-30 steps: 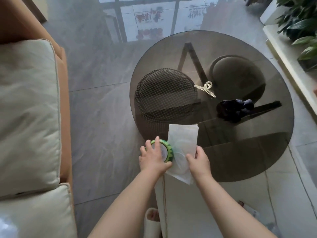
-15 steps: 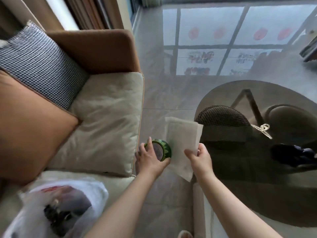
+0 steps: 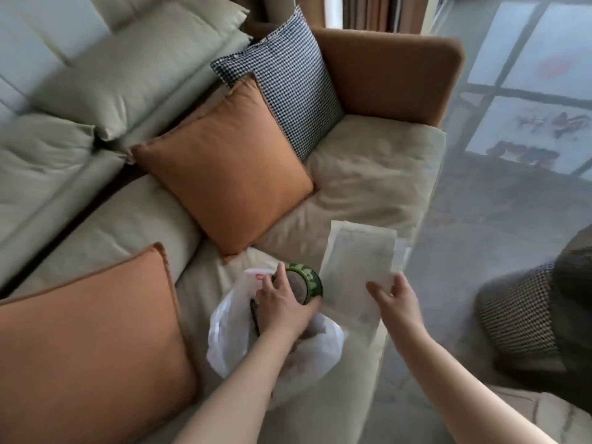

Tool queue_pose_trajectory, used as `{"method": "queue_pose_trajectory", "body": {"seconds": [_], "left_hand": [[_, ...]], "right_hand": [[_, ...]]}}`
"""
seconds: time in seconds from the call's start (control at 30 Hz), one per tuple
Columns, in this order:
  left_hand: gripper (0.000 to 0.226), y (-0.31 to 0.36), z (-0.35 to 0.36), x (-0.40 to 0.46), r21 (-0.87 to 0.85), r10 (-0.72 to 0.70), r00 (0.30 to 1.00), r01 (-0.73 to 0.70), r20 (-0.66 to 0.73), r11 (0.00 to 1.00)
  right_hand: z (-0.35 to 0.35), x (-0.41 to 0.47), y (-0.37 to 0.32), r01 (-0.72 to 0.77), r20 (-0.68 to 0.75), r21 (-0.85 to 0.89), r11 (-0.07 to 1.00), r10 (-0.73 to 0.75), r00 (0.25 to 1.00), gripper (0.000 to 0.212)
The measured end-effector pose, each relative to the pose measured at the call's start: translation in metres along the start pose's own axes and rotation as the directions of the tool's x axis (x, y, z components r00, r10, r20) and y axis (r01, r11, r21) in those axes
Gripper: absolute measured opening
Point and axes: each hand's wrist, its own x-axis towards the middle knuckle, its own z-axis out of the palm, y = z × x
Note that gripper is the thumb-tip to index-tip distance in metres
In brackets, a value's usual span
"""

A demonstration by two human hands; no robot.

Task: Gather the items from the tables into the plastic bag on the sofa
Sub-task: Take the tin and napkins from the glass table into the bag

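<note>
My left hand (image 3: 282, 304) grips a round green-rimmed container (image 3: 307, 282) directly above the open white plastic bag (image 3: 224, 334), which lies on the beige sofa seat (image 3: 368, 174). Dark items show inside the bag. My right hand (image 3: 395, 302) pinches the lower corner of a flat white packet (image 3: 355, 270), held just right of the bag over the seat's front edge. At the right edge, a houndstooth hat (image 3: 515, 318) sits on the dark glass table (image 3: 573, 315).
Two orange cushions (image 3: 224, 161) (image 3: 89, 341) and a houndstooth cushion (image 3: 288, 78) lie on the sofa, whose orange armrest (image 3: 394, 78) stands at the back. Grey tiled floor (image 3: 480, 238) separates the sofa from the glass table.
I have turned left from the glass table to the sofa. Both hands carried the green-rimmed container and the white packet over; the container now hangs above the bag.
</note>
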Motion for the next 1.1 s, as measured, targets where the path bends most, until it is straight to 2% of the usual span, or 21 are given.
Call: {"method": "queue_pose_trajectory", "body": {"seconds": [0.13, 0.3, 0.4, 0.53, 0.6, 0.7, 0.8, 0.97, 1.1], "left_hand": [[0.106, -0.060, -0.006, 0.012, 0.030, -0.083, 0.996, 0.082, 0.031, 0.996], [0.105, -0.110, 0.002, 0.020, 0.253, -0.054, 0.989, 0.017, 0.140, 0.967], [0.105, -0.128, 0.015, 0.028, 0.316, -0.025, 0.982, -0.037, 0.189, 0.948], [0.102, -0.142, 0.033, 0.040, 0.309, 0.026, 0.972, -0.100, 0.233, 0.946], [0.097, -0.146, 0.039, 0.046, 0.265, 0.064, 0.968, -0.129, 0.241, 0.956], [0.085, -0.148, 0.044, 0.053, 0.239, 0.122, 0.963, -0.180, 0.241, 0.954], [0.077, -0.145, 0.043, 0.055, 0.248, 0.147, 0.958, -0.208, 0.245, 0.946], [0.060, -0.122, 0.035, 0.051, 0.280, 0.182, 0.951, -0.252, 0.250, 0.926], [0.037, -0.078, 0.032, 0.039, 0.308, 0.225, 0.923, -0.321, 0.311, 0.895]], "right_hand": [[0.061, -0.006, 0.008, 0.030, 0.116, -0.157, 0.987, -0.012, 0.993, 0.005], [0.117, -0.012, 0.033, 0.097, 0.192, -0.449, 0.888, -0.010, 0.981, 0.006], [0.137, -0.011, 0.050, 0.058, 0.186, -0.535, 0.843, 0.051, 0.981, 0.016], [0.151, -0.007, 0.059, 0.121, 0.252, -0.656, 0.745, 0.065, 0.966, 0.041], [0.155, -0.005, 0.059, 0.149, 0.289, -0.681, 0.717, 0.076, 0.954, 0.048], [0.157, -0.001, 0.063, 0.155, 0.269, -0.690, 0.707, 0.052, 0.962, 0.054], [0.152, 0.000, 0.065, 0.131, 0.271, -0.687, 0.715, 0.085, 0.959, 0.049], [0.125, -0.003, 0.061, 0.153, 0.262, -0.637, 0.756, 0.025, 0.965, 0.040], [0.081, -0.003, 0.059, 0.098, 0.171, -0.661, 0.744, 0.022, 0.985, 0.034]]}}
